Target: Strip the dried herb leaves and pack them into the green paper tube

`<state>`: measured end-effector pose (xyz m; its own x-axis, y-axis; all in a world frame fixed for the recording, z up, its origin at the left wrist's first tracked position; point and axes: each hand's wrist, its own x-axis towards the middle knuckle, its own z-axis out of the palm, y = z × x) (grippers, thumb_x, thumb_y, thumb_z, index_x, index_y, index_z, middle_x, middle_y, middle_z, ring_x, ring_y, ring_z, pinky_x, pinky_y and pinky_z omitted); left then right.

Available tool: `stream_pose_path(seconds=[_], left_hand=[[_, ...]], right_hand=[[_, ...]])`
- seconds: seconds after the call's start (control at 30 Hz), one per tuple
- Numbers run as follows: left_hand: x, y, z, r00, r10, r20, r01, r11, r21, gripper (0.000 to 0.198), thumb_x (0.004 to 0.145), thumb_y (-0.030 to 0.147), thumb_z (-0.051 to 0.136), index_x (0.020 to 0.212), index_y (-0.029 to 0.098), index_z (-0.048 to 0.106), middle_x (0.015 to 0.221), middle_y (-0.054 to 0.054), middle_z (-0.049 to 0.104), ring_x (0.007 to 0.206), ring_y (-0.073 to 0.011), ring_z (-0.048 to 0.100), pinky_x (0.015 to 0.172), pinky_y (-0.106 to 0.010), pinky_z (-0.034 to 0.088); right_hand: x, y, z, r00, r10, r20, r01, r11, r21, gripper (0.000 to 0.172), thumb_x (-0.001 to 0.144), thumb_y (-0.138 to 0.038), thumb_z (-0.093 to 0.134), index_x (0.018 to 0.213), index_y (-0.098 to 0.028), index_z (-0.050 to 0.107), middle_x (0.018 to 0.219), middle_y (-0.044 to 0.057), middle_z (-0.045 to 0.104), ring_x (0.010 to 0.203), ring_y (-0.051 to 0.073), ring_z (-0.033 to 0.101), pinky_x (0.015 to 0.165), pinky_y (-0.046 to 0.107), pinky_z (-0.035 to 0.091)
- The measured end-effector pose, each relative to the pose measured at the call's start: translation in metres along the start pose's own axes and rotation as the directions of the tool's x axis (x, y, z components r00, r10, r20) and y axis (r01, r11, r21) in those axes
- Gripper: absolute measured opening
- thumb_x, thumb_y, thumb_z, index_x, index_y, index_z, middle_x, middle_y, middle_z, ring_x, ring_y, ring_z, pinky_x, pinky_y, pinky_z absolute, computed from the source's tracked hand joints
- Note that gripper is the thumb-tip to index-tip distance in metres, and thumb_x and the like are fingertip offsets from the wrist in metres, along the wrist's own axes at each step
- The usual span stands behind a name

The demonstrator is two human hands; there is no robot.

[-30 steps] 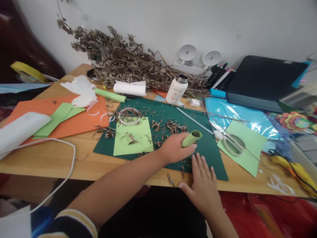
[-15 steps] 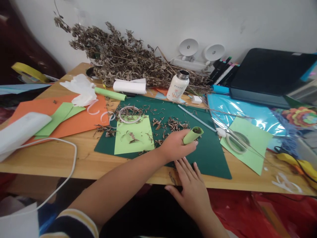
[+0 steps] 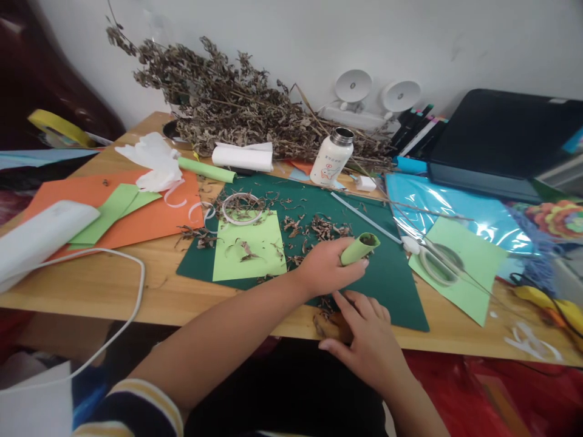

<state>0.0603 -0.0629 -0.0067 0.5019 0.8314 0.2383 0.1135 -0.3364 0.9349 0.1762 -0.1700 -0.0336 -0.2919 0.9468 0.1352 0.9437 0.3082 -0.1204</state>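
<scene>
My left hand (image 3: 324,271) is closed round a light green paper tube (image 3: 359,248), held tilted above the dark green sheet (image 3: 392,285); brown bits show in the tube's open end. At the table's front edge, my right hand (image 3: 371,343) has its fingers curled over a small brown clump of dried leaf bits (image 3: 328,325). More dried leaf crumbs (image 3: 319,229) lie scattered on the dark green sheet just beyond my left hand. A light green paper square (image 3: 248,246) with a few crumbs lies to the left.
A heap of dried branches (image 3: 237,112) fills the back. Near it stand a white bottle (image 3: 331,159), a white paper roll (image 3: 242,158) and a tape ring (image 3: 240,208). Scissors (image 3: 435,261) lie on green paper at the right; orange paper (image 3: 136,221) and a white cable (image 3: 132,285) lie left.
My right hand went from lying flat with fingers stretched out to curled at the table edge, drawing leaf bits into a clump. The left hand and tube stayed nearly still.
</scene>
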Motion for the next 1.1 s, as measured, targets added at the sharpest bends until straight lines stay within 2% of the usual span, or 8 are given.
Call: stream_pose_path(seconds=[0.2,0.4,0.63,0.83,1.0,1.1], left_hand=[[0.0,0.002,0.0,1.0,0.003,-0.001,-0.003,0.999,0.036,0.013,0.069,0.026,0.045,0.061,0.017,0.041,0.057,0.004,0.042,0.052,-0.0072,0.039,0.05,-0.019,0.033],[0.0,0.004,0.0,1.0,-0.009,0.025,0.008,0.999,0.052,0.015,0.071,0.028,0.043,0.061,0.017,0.041,0.057,0.004,0.044,0.053,-0.0078,0.04,0.051,-0.02,0.034],[0.0,0.004,-0.001,1.0,-0.012,0.021,0.01,0.996,0.087,0.016,0.071,0.029,0.044,0.061,0.017,0.041,0.057,0.004,0.044,0.053,-0.0078,0.039,0.05,-0.02,0.032],[0.0,0.004,-0.001,0.999,0.002,0.034,-0.004,0.998,0.063,0.015,0.071,0.028,0.043,0.061,0.017,0.04,0.057,0.004,0.042,0.052,-0.0074,0.038,0.05,-0.019,0.032],[-0.001,0.004,-0.001,0.999,-0.007,0.038,0.004,0.998,0.063,0.014,0.071,0.028,0.043,0.062,0.017,0.041,0.057,0.004,0.043,0.053,-0.0077,0.038,0.05,-0.019,0.032],[-0.001,0.004,-0.001,0.999,-0.001,0.046,-0.003,0.998,0.07,0.015,0.071,0.028,0.043,0.061,0.017,0.041,0.057,0.004,0.042,0.053,-0.0079,0.038,0.05,-0.019,0.032]], right_hand=[[0.004,-0.009,-0.002,1.0,-0.003,0.013,0.003,0.999,0.05,0.05,0.068,-0.046,0.052,0.11,-0.02,0.05,0.097,0.01,0.05,0.087,0.023,0.044,0.071,0.036,0.036],[0.0,-0.011,0.002,0.998,-0.001,-0.063,0.007,0.996,0.084,0.034,0.075,-0.032,0.049,0.106,-0.021,0.053,0.09,0.008,0.051,0.082,0.02,0.045,0.068,0.034,0.035],[0.002,-0.019,0.007,0.988,0.041,-0.148,-0.018,0.987,0.158,0.022,0.075,-0.025,0.049,0.094,-0.02,0.059,0.083,0.006,0.056,0.076,0.017,0.047,0.065,0.031,0.035],[0.005,-0.022,0.006,0.986,0.003,-0.17,0.038,0.97,0.238,0.016,0.076,-0.019,0.048,0.083,-0.023,0.062,0.077,0.002,0.06,0.07,0.015,0.047,0.062,0.029,0.032],[0.005,-0.021,0.006,0.989,-0.007,-0.148,0.043,0.969,0.241,0.016,0.076,-0.018,0.048,0.083,-0.022,0.062,0.078,0.002,0.061,0.07,0.015,0.048,0.062,0.029,0.033],[0.005,-0.02,0.007,0.984,-0.018,-0.175,0.06,0.97,0.237,0.015,0.076,-0.017,0.048,0.08,-0.021,0.062,0.076,0.002,0.062,0.069,0.014,0.049,0.062,0.029,0.034]])
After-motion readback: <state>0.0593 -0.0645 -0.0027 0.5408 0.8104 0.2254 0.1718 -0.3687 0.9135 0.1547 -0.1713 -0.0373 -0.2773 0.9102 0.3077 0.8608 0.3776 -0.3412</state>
